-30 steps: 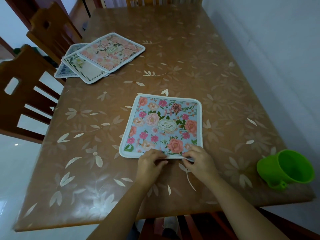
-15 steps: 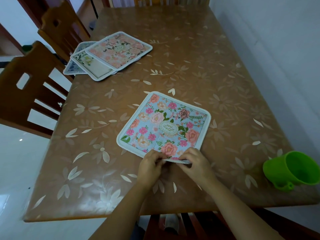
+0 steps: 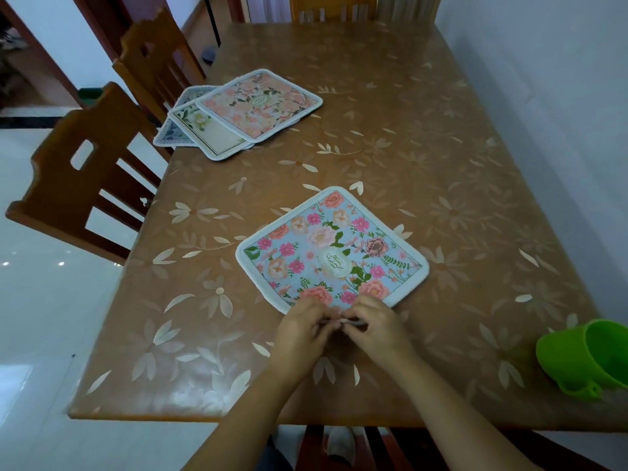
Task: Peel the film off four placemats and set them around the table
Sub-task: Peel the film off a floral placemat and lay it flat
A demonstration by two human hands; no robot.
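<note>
A blue floral placemat [image 3: 331, 253] with a white border lies turned like a diamond on the brown table [image 3: 424, 137], its near corner toward me. My left hand [image 3: 302, 329] and my right hand [image 3: 373, 329] meet at that near corner, fingers curled and pinching its edge between them. The corner itself is hidden under my fingers. Three more placemats lie overlapped at the far left: a pink floral one [image 3: 260, 105] on top, a cream one [image 3: 207, 129] under it, and a blue-grey one [image 3: 173, 136] at the bottom.
A green plastic cup [image 3: 588, 356] lies on its side at the near right table edge. Two wooden chairs [image 3: 88, 185] stand along the left side, another at the far end. A white wall runs close along the right.
The blue placemat has rotated clockwise, so a corner now points at me. Both hands have drawn closer together at that corner.
</note>
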